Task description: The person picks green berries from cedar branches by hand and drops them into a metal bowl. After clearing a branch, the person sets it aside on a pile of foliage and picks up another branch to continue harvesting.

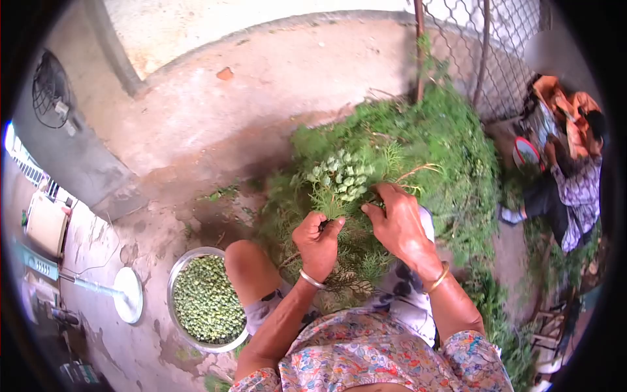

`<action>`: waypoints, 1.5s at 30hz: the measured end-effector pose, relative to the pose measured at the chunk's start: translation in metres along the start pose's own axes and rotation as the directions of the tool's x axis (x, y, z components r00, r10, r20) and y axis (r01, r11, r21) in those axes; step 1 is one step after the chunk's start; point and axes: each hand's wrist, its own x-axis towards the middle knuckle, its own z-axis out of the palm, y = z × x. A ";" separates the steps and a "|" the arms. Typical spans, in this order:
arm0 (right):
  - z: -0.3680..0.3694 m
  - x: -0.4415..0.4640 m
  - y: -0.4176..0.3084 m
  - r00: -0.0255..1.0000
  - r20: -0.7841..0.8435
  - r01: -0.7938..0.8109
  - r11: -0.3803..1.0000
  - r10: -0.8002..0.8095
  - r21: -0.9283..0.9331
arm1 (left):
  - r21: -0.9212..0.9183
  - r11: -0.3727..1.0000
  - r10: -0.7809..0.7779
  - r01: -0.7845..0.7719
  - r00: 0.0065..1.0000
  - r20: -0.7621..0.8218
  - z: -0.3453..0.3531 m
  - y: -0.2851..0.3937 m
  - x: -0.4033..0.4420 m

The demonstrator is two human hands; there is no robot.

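My left hand (318,247) is closed, thumb against curled fingers, around the stem end of a conifer sprig (331,204). A thick cluster of pale green cones (341,174) sits on the sprig's upper part. Just right of these cones is my right hand (400,221), its thumb and fingers curled together at the cluster's edge; what lies between the fingertips is hidden. More leafy conifer cuttings (353,261) spread under both hands and across my lap. Left of my knee stands a round metal basin (175,307) filled with small green cones (208,297).
A large heap of green branches (450,150) lies ahead and to the right, against a wire mesh fence (480,46). At far right another person (575,176) sits by a red-rimmed container (526,151). A standing fan's white base (128,295) is left of the basin.
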 end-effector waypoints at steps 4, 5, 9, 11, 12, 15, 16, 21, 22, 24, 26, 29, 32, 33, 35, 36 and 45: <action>0.046 0.033 -0.013 0.997 0.010 0.071 0.992 -0.072 0.108 | 0.013 0.998 0.068 -0.067 0.989 -0.131 -0.010 -0.029 0.029; 0.060 0.042 -0.008 0.984 -0.014 0.177 0.977 -0.176 0.119 | 0.005 0.998 0.068 -0.068 0.988 -0.140 -0.010 -0.036 0.035; 0.091 0.084 0.006 0.964 0.241 -0.121 0.992 0.111 0.030 | 0.120 0.990 0.082 -0.067 0.990 -0.119 -0.004 -0.056 0.058; 0.111 0.099 0.027 0.962 0.259 -0.094 0.995 0.084 0.027 | 0.153 0.986 0.087 -0.069 0.990 -0.115 0.000 -0.067 0.064; 0.118 0.107 0.034 0.910 0.353 -0.340 0.881 0.219 0.329 | 0.227 0.970 0.112 -0.091 0.990 -0.083 0.002 -0.072 0.068; 0.138 0.120 0.050 0.821 0.482 -0.565 0.559 0.305 0.607 | 0.262 0.960 0.114 -0.098 0.992 -0.047 0.006 -0.090 0.078; 0.142 0.123 0.060 0.837 0.461 -0.541 0.576 0.296 0.612 | 0.262 0.960 0.092 -0.097 0.995 0.033 0.004 -0.087 0.084; 0.136 0.125 0.065 0.860 0.472 -0.466 0.671 0.192 0.576 | 0.311 0.950 -0.043 -0.004 0.989 0.142 0.012 -0.107 0.082; 0.144 0.125 0.073 0.870 0.420 -0.481 0.630 0.257 0.610 | 0.318 0.948 -0.051 -0.010 0.981 0.185 0.014 -0.108 0.082; 0.155 0.125 0.093 0.864 0.411 -0.501 0.558 0.289 0.661 | 0.332 0.943 -0.064 -0.014 0.973 0.223 0.013 -0.108 0.089; 0.165 0.125 0.103 0.820 0.420 -0.563 0.416 0.388 0.714 | 0.268 0.958 -0.169 0.106 0.959 0.227 0.005 -0.105 0.099; 0.174 0.124 0.112 0.836 0.428 -0.543 0.408 0.343 0.734 | 0.145 0.949 -0.298 0.282 0.948 0.109 -0.013 -0.097 0.111; 0.156 0.133 0.087 0.789 0.467 -0.585 0.256 0.400 0.769 | -0.084 0.848 -0.528 0.523 0.848 -0.050 -0.029 -0.085 0.140; 0.156 0.133 0.091 0.782 0.475 -0.594 0.254 0.403 0.763 | -0.083 0.843 -0.536 0.531 0.843 -0.054 -0.032 -0.083 0.148; 0.158 0.132 0.100 0.822 0.466 -0.552 0.254 0.327 0.794 | -0.111 0.738 -0.650 0.665 0.746 0.148 -0.039 -0.082 0.161; 0.157 0.132 0.099 0.830 0.460 -0.543 0.267 0.315 0.796 | -0.100 0.739 -0.652 0.666 0.745 0.143 -0.040 -0.082 0.161; 0.151 0.122 0.104 0.834 0.492 -0.550 0.468 0.251 0.692 | -0.538 0.302 -0.662 0.787 0.580 0.475 -0.028 -0.099 0.147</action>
